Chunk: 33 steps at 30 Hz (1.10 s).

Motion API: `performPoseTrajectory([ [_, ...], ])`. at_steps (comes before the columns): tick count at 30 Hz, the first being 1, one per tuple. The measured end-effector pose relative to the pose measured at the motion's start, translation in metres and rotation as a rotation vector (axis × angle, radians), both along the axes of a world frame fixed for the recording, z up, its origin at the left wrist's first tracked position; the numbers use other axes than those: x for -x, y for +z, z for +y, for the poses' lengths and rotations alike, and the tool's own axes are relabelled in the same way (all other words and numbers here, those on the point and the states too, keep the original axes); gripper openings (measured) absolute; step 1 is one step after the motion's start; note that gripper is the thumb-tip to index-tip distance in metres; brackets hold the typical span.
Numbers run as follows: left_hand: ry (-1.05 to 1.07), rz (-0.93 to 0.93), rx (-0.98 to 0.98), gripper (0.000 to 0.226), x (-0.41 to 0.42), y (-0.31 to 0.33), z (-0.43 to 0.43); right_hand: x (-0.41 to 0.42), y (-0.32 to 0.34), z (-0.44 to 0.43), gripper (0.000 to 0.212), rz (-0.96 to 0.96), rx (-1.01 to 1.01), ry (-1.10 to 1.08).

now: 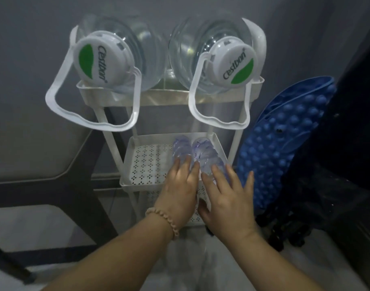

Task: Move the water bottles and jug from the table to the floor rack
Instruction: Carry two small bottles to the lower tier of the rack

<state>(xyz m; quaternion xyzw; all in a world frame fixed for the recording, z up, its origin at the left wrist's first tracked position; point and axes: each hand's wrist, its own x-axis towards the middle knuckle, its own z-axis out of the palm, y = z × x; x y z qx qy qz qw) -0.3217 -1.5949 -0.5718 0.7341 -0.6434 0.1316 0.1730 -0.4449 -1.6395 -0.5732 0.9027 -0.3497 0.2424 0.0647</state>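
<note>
Head view: small water bottles being settled on the middle shelf of the floor rack (pixel 125 181).

Largest to smallest: the white three-tier floor rack stands against the wall, with a blue nubbed mat (pixel 285 139) leaning just beside it. Two large jugs (pixel 121 51) (pixel 205 53) with green-and-white caps lie on their sides on the top tier, their handles hanging forward. Two small clear bottles (pixel 181 148) (pixel 207 152) lie side by side at the right of the middle tray. The left hand (pixel 180 192) rests fingers spread on the left bottle, and the right hand (pixel 226 198) lies likewise on the right one; neither is clenched, and whether either still grips cannot be told. The placing step appears nearly complete. Next, judging by this, the hands must lift clear without rolling the bottles.
</note>
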Motion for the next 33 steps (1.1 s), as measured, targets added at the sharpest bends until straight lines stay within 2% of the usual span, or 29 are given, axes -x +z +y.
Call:
performPoseTrajectory([
  [4, -0.048, 0.062, 0.053, 0.060, -0.009, 0.005, -0.006, -0.003, -0.004, -0.004, 0.059, -0.137, 0.029, 0.077],
  [8, -0.129, -0.188, 0.041, 0.052, -0.008, -0.001, -0.012, -0.018, -0.009, -0.009, 0.066, -0.125, 0.064, 0.097],
  [12, -0.040, -0.364, -0.029, 0.050, -0.012, -0.011, -0.021, -0.024, -0.013, -0.021, 0.072, -0.077, 0.091, 0.048],
  [15, 0.002, -0.296, -0.119, 0.055, -0.021, -0.011, -0.031, -0.027, -0.017, -0.030, 0.076, -0.047, 0.092, 0.022],
  [19, -0.004, -0.058, -0.188, 0.081, -0.032, -0.013, -0.033, -0.028, -0.022, -0.035, 0.078, 0.011, 0.036, -0.034],
  [23, -0.054, 0.097, -0.164, 0.079, -0.029, -0.018, -0.036, -0.029, -0.025, -0.037, 0.089, 0.065, 0.025, -0.067],
  [27, -0.047, 0.061, -0.111, 0.071, -0.029, -0.022, -0.038, -0.031, -0.026, -0.038, 0.092, 0.075, 0.035, -0.076],
  [29, -0.061, 0.080, -0.065, 0.070, -0.028, -0.022, -0.034, -0.031, -0.026, -0.037, 0.091, 0.069, 0.044, -0.070],
  [33, -0.105, -0.003, -0.046, 0.072, -0.026, -0.018, -0.032, -0.032, -0.025, -0.035, 0.088, 0.041, 0.066, -0.051],
])
